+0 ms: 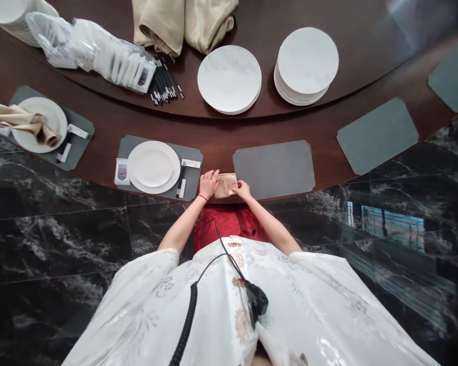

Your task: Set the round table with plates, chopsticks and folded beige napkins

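My left hand and my right hand hold a folded beige cloth napkin between them, just over the dark wooden table edge. A red string bracelet circles my left wrist. Next to my right hand lies a bare grey placemat. Beside my left hand, a grey placemat carries a white plate, a wrapped packet, and black chopsticks on a white rest.
Further left sits a set placemat with a plate and folded napkin. More bare placemats lie to the right. On the raised central table section are stacked white plates, beige napkins, bagged packets, and chopsticks. Black marble flooring surrounds the table.
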`<state>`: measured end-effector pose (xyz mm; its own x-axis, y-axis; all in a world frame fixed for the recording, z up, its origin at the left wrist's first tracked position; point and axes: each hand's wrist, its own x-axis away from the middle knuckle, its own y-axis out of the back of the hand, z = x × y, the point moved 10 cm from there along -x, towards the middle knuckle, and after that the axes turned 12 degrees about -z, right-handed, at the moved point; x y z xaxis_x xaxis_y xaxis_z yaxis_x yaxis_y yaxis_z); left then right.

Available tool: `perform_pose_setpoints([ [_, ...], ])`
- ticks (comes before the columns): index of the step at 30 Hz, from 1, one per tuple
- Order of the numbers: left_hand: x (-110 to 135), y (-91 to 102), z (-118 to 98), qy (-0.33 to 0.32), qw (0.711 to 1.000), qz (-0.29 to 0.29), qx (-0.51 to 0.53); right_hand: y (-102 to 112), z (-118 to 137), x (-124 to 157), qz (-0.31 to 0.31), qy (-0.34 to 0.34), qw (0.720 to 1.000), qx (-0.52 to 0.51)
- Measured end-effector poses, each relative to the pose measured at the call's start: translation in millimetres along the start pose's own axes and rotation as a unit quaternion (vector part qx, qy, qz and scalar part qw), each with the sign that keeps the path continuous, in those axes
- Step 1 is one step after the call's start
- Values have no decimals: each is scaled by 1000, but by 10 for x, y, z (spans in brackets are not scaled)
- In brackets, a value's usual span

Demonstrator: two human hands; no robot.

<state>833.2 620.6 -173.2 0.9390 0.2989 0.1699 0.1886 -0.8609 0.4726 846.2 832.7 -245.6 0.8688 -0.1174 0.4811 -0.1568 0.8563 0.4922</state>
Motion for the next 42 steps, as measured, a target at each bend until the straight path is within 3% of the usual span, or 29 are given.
perform_pose_setpoints([
  [3,-33,-286,-319,-119,974,175,78,-58,64,146,-19,40,999,2],
  [5,-66,-449,-359,-114,955,253,108,-89,93,210,-23,68,997,13],
  [7,-119,-557,-295,-69,946,299,110,-123,151,238,-19,113,993,34],
  [10,-163,-554,-207,-21,938,330,102,-225,279,254,8,201,975,92],
  [15,-186,-299,-210,-18,945,308,110,-468,471,363,93,333,921,178],
  [18,-127,-301,-209,-37,940,324,96,-611,596,515,162,421,877,167],
  [20,-96,-341,-273,-107,938,322,75,-693,651,571,199,459,850,165],
  [22,-14,-410,-389,-230,918,323,30,-758,691,554,213,474,836,174],
  [25,181,-604,-428,-401,839,351,-112,-834,710,524,222,479,829,186],
  [27,158,-704,-352,-433,806,346,-207,-826,672,553,214,486,825,192],
  [29,15,-734,-300,-415,815,310,-259,-712,597,573,165,485,838,190],
  [33,-238,-707,-219,-327,878,231,-263,-359,363,565,43,436,886,151],
  [35,-288,-688,-154,-282,903,204,-253,-334,278,575,48,423,893,143],
  [39,-298,-627,-10,-210,929,165,-255,-452,271,650,123,429,884,142],
  [40,-290,-607,10,-199,934,154,-253,-438,273,638,119,411,893,138],
  [42,-269,-563,44,-175,946,124,-241,-309,197,508,61,309,942,118],
])
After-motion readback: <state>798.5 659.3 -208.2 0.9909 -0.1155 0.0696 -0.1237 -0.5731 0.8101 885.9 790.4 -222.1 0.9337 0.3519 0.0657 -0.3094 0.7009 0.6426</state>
